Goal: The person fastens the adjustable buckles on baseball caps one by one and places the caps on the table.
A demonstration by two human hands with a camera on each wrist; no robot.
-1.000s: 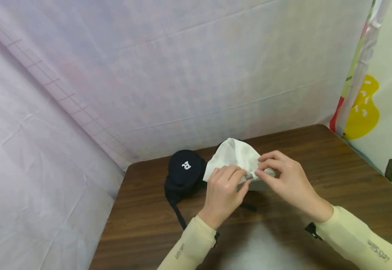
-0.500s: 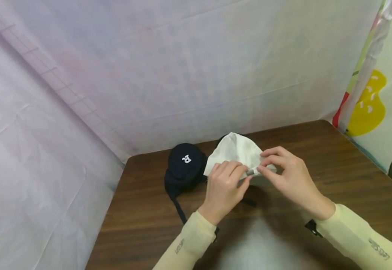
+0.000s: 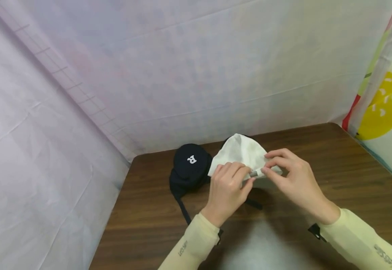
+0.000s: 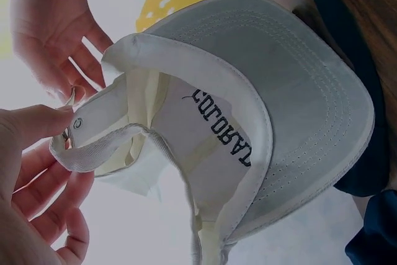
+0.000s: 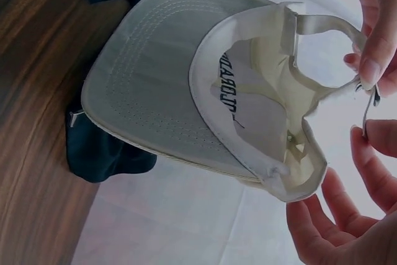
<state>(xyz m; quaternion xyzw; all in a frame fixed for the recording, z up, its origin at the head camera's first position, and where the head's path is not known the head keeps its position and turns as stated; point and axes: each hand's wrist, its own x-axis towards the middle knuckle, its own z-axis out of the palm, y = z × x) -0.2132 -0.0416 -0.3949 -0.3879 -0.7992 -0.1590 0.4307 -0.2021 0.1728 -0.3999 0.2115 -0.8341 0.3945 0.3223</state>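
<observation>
Thumb and fingers of the left hand [image 3: 228,188] pinch the strap [image 4: 102,157] at the back of a white cap [image 3: 240,152], held over the wooden table [image 3: 142,210]; the right hand [image 3: 297,181] pinches the strap's end (dark lettering [image 4: 226,133] shows inside the cap). A black cap [image 3: 184,168] sits just beside.

Room to pass runs over the table [image 3: 361,176] R of the R hand [image 3: 295,179], w/ the white cap [image 3: 239,152] barring the way just beyond both hands, the dark cap [image 3: 190,168] blocking L of the L hand [image 3: 228,189], and a curtain [image 3: 233,75] behind.
</observation>
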